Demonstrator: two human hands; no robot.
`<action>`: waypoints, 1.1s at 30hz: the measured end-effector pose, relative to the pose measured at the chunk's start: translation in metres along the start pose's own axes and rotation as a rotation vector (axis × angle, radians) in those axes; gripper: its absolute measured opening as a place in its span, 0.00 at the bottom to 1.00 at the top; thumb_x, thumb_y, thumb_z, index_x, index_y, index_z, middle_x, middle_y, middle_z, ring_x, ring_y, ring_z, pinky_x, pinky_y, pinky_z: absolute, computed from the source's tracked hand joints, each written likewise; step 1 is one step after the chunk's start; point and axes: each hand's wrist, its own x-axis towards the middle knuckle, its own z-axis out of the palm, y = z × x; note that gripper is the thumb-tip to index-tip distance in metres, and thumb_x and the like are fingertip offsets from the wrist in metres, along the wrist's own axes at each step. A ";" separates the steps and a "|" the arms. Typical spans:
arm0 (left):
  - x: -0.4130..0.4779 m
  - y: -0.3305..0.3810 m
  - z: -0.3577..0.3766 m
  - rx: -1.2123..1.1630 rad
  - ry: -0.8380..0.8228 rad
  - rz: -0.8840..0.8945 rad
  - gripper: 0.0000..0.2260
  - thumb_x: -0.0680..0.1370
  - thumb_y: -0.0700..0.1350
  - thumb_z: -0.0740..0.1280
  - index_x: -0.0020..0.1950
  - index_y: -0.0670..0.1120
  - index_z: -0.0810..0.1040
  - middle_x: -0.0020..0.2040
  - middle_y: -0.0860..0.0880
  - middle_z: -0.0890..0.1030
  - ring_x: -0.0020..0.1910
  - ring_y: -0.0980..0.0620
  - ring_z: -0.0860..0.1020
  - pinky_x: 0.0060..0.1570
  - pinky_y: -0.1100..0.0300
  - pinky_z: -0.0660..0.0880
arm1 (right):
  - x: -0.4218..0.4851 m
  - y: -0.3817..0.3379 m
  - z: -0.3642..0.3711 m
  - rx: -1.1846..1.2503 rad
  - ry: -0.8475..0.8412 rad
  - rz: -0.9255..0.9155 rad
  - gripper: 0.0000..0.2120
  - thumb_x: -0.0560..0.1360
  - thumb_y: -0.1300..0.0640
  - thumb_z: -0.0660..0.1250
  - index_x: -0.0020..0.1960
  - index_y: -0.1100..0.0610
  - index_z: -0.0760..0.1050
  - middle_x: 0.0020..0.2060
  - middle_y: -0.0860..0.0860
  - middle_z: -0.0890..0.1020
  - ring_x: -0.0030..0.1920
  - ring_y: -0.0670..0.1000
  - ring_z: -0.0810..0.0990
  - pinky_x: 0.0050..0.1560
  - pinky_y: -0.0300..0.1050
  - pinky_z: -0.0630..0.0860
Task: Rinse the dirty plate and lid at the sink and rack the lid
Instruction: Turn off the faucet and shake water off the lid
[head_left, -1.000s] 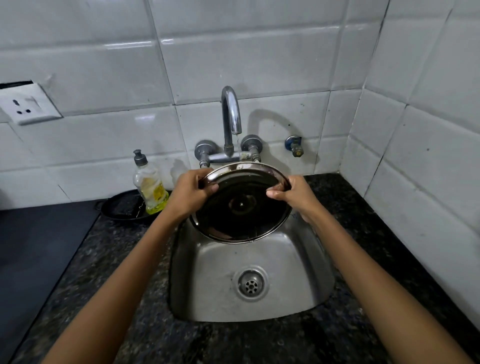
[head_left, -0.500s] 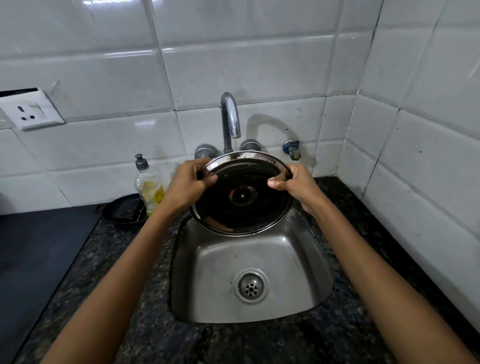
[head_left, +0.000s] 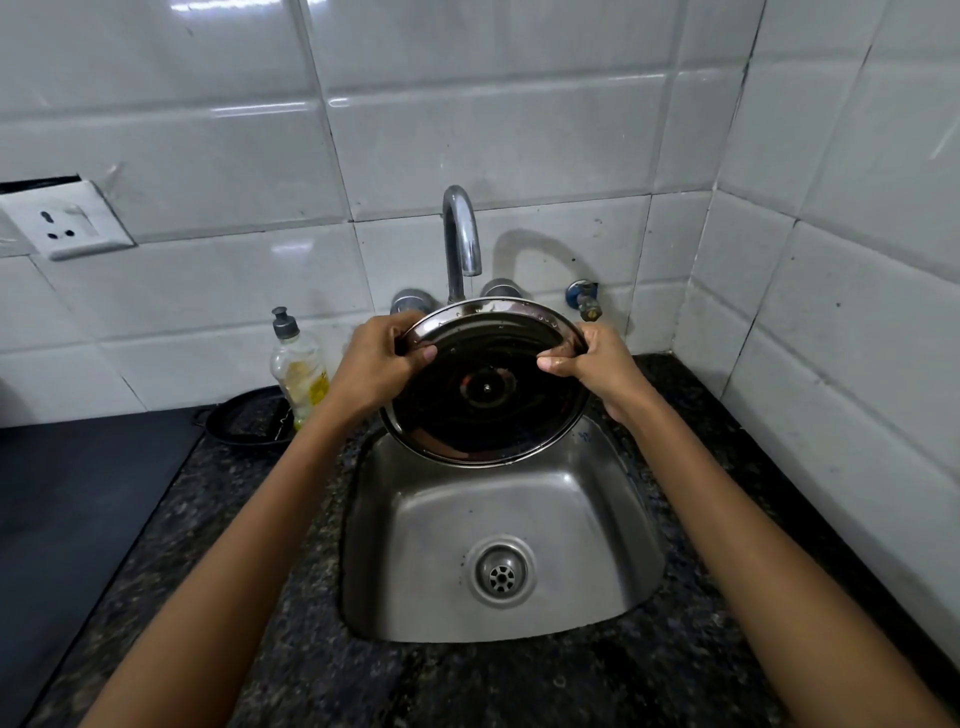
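A round steel lid (head_left: 485, 415) with a dark, wet underside faces me, tilted, above the back of the steel sink (head_left: 613, 551). My left hand (head_left: 376, 364) grips its upper left rim and my right hand (head_left: 597, 358) grips its upper right rim. The lid's top edge sits just below the spout of the tap (head_left: 460, 234). No water stream shows. A plate is not in view.
A soap bottle (head_left: 298, 364) stands left of the sink beside a black pan (head_left: 244, 418). A dark stovetop (head_left: 67, 493) lies further left. White tiled walls close in behind and on the right. A wall socket (head_left: 67, 221) sits at the upper left.
Both hands have lifted the lid slightly toward the tap and tipped its top edge further back. The grip on the rim is unchanged.
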 end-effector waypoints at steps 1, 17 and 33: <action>0.000 -0.001 0.000 0.010 0.003 -0.001 0.05 0.72 0.38 0.68 0.46 0.43 0.79 0.38 0.43 0.79 0.41 0.47 0.78 0.51 0.47 0.76 | 0.000 0.000 0.000 -0.005 0.003 -0.003 0.11 0.67 0.70 0.70 0.38 0.55 0.75 0.35 0.49 0.81 0.37 0.42 0.80 0.48 0.39 0.77; -0.002 0.002 -0.001 0.035 0.018 0.001 0.08 0.72 0.38 0.68 0.50 0.43 0.80 0.44 0.40 0.83 0.48 0.41 0.81 0.54 0.43 0.77 | -0.003 -0.004 -0.001 0.013 -0.017 -0.020 0.13 0.68 0.69 0.70 0.37 0.52 0.75 0.35 0.49 0.81 0.39 0.44 0.79 0.47 0.36 0.76; -0.003 0.003 0.004 0.025 0.015 0.008 0.07 0.72 0.37 0.68 0.49 0.43 0.80 0.44 0.38 0.82 0.48 0.39 0.80 0.54 0.43 0.76 | -0.001 0.002 -0.006 0.001 -0.018 -0.045 0.17 0.67 0.70 0.70 0.33 0.49 0.73 0.34 0.48 0.81 0.37 0.42 0.80 0.49 0.40 0.76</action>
